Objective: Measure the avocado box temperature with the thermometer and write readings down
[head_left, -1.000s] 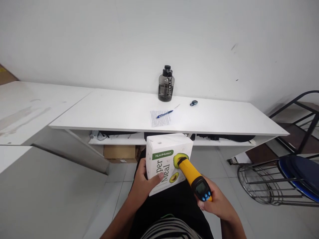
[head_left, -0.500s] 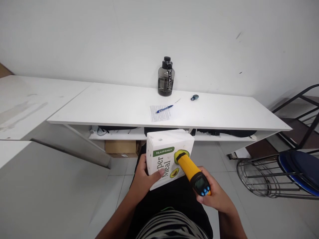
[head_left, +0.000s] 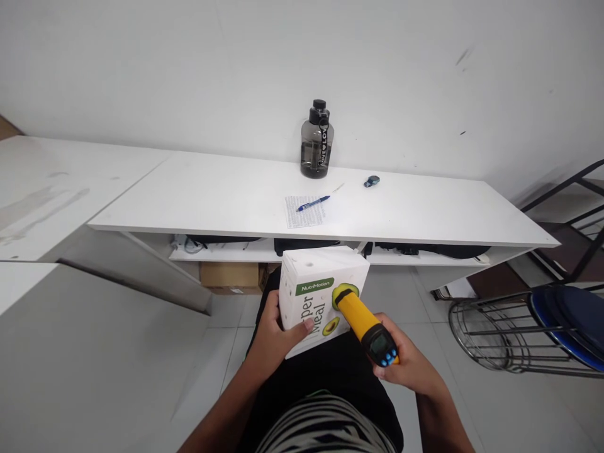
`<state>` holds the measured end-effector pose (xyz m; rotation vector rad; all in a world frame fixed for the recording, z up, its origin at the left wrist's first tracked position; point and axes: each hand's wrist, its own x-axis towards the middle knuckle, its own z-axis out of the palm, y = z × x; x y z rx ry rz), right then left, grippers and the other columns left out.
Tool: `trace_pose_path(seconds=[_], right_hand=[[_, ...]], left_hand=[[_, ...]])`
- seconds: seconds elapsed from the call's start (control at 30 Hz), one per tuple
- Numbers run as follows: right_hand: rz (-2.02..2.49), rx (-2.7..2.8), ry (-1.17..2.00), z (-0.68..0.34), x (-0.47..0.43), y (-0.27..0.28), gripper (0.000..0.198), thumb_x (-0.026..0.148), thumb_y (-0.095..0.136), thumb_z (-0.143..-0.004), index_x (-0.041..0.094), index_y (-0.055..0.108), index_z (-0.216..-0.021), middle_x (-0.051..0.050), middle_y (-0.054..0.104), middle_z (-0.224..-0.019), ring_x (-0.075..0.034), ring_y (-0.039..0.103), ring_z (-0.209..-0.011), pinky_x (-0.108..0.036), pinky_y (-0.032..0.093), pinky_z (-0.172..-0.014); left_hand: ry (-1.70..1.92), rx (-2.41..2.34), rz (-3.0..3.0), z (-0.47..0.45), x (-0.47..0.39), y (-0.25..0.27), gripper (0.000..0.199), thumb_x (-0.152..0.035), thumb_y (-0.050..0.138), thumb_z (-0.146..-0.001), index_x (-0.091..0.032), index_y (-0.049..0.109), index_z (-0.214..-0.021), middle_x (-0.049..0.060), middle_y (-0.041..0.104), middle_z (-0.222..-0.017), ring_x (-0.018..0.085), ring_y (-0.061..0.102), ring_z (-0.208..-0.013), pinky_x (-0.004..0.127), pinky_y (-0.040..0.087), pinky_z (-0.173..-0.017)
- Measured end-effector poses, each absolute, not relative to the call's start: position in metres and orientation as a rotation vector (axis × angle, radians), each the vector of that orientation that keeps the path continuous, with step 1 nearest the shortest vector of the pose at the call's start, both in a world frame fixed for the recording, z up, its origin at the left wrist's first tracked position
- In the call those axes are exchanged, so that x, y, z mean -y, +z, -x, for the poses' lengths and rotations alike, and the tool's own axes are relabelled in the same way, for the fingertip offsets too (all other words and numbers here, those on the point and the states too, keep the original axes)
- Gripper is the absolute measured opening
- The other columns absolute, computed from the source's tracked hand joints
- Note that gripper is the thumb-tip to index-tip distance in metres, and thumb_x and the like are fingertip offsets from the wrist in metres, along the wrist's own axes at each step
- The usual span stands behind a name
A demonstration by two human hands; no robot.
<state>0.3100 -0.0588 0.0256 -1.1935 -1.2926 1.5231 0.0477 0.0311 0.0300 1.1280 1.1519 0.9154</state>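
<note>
So, left fingers (head_left: 297, 332) grip carton (head_left: 321, 290), right fingers (head_left: 393, 330) yellow device (head_left: 361, 318)

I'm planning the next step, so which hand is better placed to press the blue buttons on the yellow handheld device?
Probably the right hand: it grips the yellow device, its thumb near the blue buttons. The left hand holds the white box.

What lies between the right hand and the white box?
In the head view, the yellow handheld device, gripped by the right hand and pointed at the white box; contact is unclear.
</note>
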Motion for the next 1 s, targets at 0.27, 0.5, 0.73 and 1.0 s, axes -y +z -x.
trace_pose_path(seconds=[0.27, 0.5, 0.73, 1.0], right_hand=[[1.204, 1.146, 1.389, -0.285, 0.048, 0.017, 0.065, 0.046, 0.083, -0.076, 0.026, 0.050, -0.129, 0.004, 0.057, -0.079, -0.010, 0.048, -0.060, -0.023, 0.041, -0.054], [1.374, 0.827, 1.033, -0.266, 0.018, 0.007, 0.055, 0.050, 0.075, -0.080, 0.026, 0.051, -0.123, 0.006, 0.056, -0.077, -0.009, 0.051, -0.053, -0.025, 0.048, -0.052], [1.382, 0.722, 0.909, -0.274, -0.001, -0.017, 0.049, 0.050, 0.074, -0.080, 0.025, 0.050, -0.114, 0.009, 0.055, -0.072, -0.009, 0.052, -0.050, -0.024, 0.046, -0.051], [1.402, 0.731, 0.917, -0.273, -0.004, -0.021, 0.048, 0.053, 0.074, -0.080, 0.025, 0.050, -0.110, 0.008, 0.055, -0.069, -0.010, 0.052, -0.050, -0.025, 0.046, -0.051]], left_hand=[[1.071, -1.217, -0.924, -0.035, -0.048, 0.017, 0.072, -0.046, 0.090, -0.054, -0.021, 0.055, -0.111, 0.008, 0.077, -0.103, 0.030, 0.074, -0.091, 0.041, 0.062, -0.074], [1.352, -1.443, -0.714, 0.015, -0.058, -0.010, 0.055, -0.037, 0.085, -0.062, -0.023, 0.062, -0.110, 0.003, 0.076, -0.101, 0.026, 0.074, -0.088, 0.044, 0.063, -0.083], [1.410, -1.601, -0.618, 0.050, -0.042, -0.022, 0.048, -0.039, 0.085, -0.061, -0.021, 0.064, -0.101, 0.006, 0.075, -0.106, 0.031, 0.073, -0.100, 0.050, 0.062, -0.090], [1.423, -1.617, -0.549, 0.056, -0.036, -0.026, 0.048, -0.036, 0.085, -0.061, -0.021, 0.064, -0.101, 0.005, 0.074, -0.104, 0.033, 0.071, -0.105, 0.055, 0.059, -0.096]])
